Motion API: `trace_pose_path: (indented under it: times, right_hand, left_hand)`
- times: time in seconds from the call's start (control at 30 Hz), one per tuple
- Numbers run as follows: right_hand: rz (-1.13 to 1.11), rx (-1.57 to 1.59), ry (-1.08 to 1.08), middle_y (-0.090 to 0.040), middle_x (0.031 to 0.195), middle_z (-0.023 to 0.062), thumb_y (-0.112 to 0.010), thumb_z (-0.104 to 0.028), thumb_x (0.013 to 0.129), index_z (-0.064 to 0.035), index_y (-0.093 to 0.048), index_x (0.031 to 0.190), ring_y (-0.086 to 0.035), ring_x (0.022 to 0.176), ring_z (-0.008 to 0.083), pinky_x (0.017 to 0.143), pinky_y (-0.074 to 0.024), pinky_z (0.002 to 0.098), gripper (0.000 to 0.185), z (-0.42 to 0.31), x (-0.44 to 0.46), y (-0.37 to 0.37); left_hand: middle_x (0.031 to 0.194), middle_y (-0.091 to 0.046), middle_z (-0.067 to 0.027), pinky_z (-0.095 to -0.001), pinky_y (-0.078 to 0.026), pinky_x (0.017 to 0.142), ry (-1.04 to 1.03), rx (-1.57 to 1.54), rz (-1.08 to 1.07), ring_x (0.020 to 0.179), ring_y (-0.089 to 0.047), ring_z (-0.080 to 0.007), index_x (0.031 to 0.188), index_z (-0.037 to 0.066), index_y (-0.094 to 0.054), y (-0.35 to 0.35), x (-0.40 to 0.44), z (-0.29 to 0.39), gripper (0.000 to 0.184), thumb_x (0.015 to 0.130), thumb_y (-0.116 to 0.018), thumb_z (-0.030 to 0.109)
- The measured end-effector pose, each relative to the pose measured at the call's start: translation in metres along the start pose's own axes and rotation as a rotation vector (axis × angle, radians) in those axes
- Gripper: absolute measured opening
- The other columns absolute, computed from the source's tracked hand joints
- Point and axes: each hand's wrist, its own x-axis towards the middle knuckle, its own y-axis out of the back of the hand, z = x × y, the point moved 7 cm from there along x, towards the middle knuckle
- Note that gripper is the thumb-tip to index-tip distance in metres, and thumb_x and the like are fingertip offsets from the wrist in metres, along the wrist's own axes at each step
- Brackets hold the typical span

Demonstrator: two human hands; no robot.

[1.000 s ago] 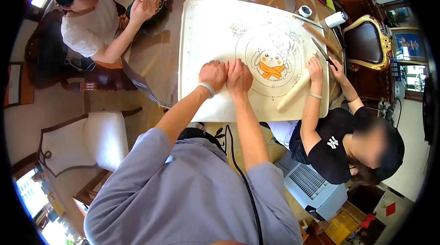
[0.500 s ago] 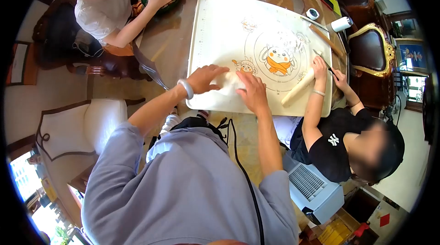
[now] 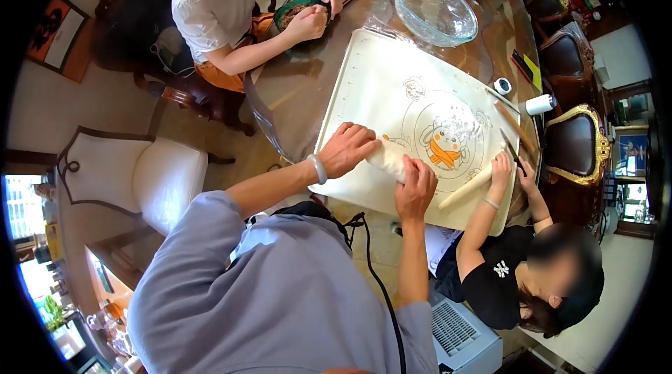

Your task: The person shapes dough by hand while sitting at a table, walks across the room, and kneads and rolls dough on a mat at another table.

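A short, thick roll of white dough (image 3: 387,160) lies across the near part of a white printed mat (image 3: 367,66), between my hands. My left hand (image 3: 348,150), with a pale bangle at the wrist, has its fingers curled over the left end of the dough. At the right end, my right hand (image 3: 417,188) grips it with thumb and fingers. I cannot tell whether the dough is lifted off the mat. A longer dough strip (image 3: 467,188) lies on the mat to the right, beside a co-worker's hands holding a knife (image 3: 514,151).
Across the table, a clear glass bowl (image 3: 437,39) stands behind the mat. A wooden rolling pin (image 3: 516,125) and a white cylinder (image 3: 540,104) lie along the right side. At the upper left another person holds a green bowl (image 3: 285,10) of dark filling.
My view has shifted, so the table sits lower and further right. My fingers, spread over the dough before, have closed around its two ends, and the dough shows more clearly as a roll.
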Motion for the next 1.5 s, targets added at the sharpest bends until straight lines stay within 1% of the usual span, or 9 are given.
trace_pose_path:
  times: [0.2, 0.47, 0.53, 0.8, 1.1, 1.17, 1.27, 1.33, 1.5]
  right_hand:
    - [-0.299, 0.244, -0.145, -0.052, 0.121, 0.0138, -0.064, -0.013, 0.076, -0.0053, -0.061, 0.111, -0.046, 0.115, 0.0319, 0.099, -0.035, 0.0447, 0.037, 0.01, -0.028, -0.027]
    - [-0.141, 0.062, -0.154, -0.05, 0.129, 0.0156, -0.053, -0.029, 0.089, -0.0064, -0.058, 0.118, -0.046, 0.118, 0.0335, 0.097, -0.0342, 0.0472, 0.037, 0.006, -0.019, -0.073]
    - [-0.099, 0.095, -0.179, -0.053, 0.126, 0.014, -0.05, -0.03, 0.09, -0.0072, -0.058, 0.117, -0.048, 0.117, 0.0326, 0.096, -0.0347, 0.0466, 0.036, 0.007, -0.018, -0.08]
    - [-0.083, 0.022, -0.251, -0.063, 0.088, 0.0049, -0.047, -0.029, 0.09, -0.0129, -0.062, 0.091, -0.058, 0.084, 0.0272, 0.074, -0.0429, 0.0417, 0.022, 0.029, 0.006, -0.096]
    - [-0.423, 0.07, -0.451, -0.064, 0.08, 0.0135, -0.043, -0.032, 0.092, -0.0093, -0.062, 0.084, -0.059, 0.082, 0.036, 0.072, -0.0438, 0.0477, 0.031, 0.052, 0.035, -0.109]
    - [-0.371, 0.059, -0.44, -0.064, 0.084, 0.0165, -0.046, -0.029, 0.093, -0.0082, -0.064, 0.091, -0.059, 0.086, 0.0368, 0.075, -0.044, 0.0466, 0.028, 0.05, 0.032, -0.103]
    - [0.105, 0.092, -0.216, -0.063, 0.096, 0.014, -0.051, -0.024, 0.091, -0.0076, -0.063, 0.104, -0.057, 0.097, 0.0334, 0.085, -0.0413, 0.0446, 0.024, 0.009, 0.027, -0.041]
    - [0.124, 0.146, -0.13, -0.061, 0.104, 0.0126, -0.054, -0.021, 0.09, -0.0072, -0.06, 0.111, -0.054, 0.103, 0.0317, 0.09, -0.0384, 0.0438, 0.026, -0.009, 0.015, -0.029]
    - [-0.067, 0.318, -0.105, -0.059, 0.114, 0.0127, -0.061, -0.017, 0.085, -0.0062, -0.063, 0.107, -0.052, 0.109, 0.0296, 0.093, -0.0373, 0.0423, 0.025, -0.01, -0.015, -0.04]
  left_hand:
    - [0.108, -0.056, -0.0073, -0.0383, -0.039, 0.091, 0.16, -0.143, -0.174, 0.103, -0.053, -0.0258, 0.111, 0.011, -0.057, -0.035, -0.034, -0.013, 0.037, 0.075, -0.062, 0.009]
    - [0.119, -0.046, -0.0193, -0.0451, -0.034, 0.095, 0.204, -0.156, -0.027, 0.112, -0.043, -0.0354, 0.109, 0.006, -0.053, -0.039, -0.018, 0.006, 0.036, 0.082, -0.056, 0.029]
    - [0.113, -0.05, -0.017, -0.0431, -0.036, 0.091, 0.176, -0.022, 0.066, 0.106, -0.047, -0.0329, 0.108, 0.006, -0.054, -0.049, -0.012, 0.005, 0.035, 0.087, -0.051, 0.033]
    - [0.083, -0.058, -0.0073, -0.0382, -0.042, 0.077, 0.316, 0.071, -0.226, 0.082, -0.055, -0.025, 0.1, 0.011, -0.059, -0.093, 0.001, -0.027, 0.029, 0.089, -0.047, 0.035]
    - [0.072, -0.062, -0.0101, -0.0422, -0.047, 0.071, 0.493, 0.002, -0.322, 0.072, -0.061, -0.0292, 0.077, 0.011, -0.059, -0.112, 0.023, -0.048, 0.027, 0.09, -0.049, 0.032]
    - [0.08, -0.063, -0.0111, -0.0419, -0.045, 0.077, 0.458, -0.014, -0.231, 0.08, -0.059, -0.0292, 0.085, 0.009, -0.059, -0.093, 0.027, -0.039, 0.023, 0.089, -0.052, 0.03]
    - [0.095, -0.06, -0.0126, -0.0417, -0.041, 0.085, 0.283, -0.068, -0.003, 0.093, -0.055, -0.0293, 0.1, 0.005, -0.057, -0.043, 0.025, -0.013, 0.026, 0.087, -0.056, 0.027]
    - [0.108, -0.055, -0.0132, -0.0417, -0.036, 0.092, 0.168, -0.123, 0.057, 0.103, -0.049, -0.0289, 0.117, 0.003, -0.051, -0.027, 0.01, 0.0, 0.041, 0.084, -0.06, 0.026]
    - [0.105, -0.054, -0.013, -0.0413, -0.037, 0.086, 0.189, -0.057, -0.015, 0.098, -0.049, -0.0283, 0.115, 0.005, -0.052, -0.036, -0.028, -0.001, 0.04, 0.081, -0.061, 0.024]
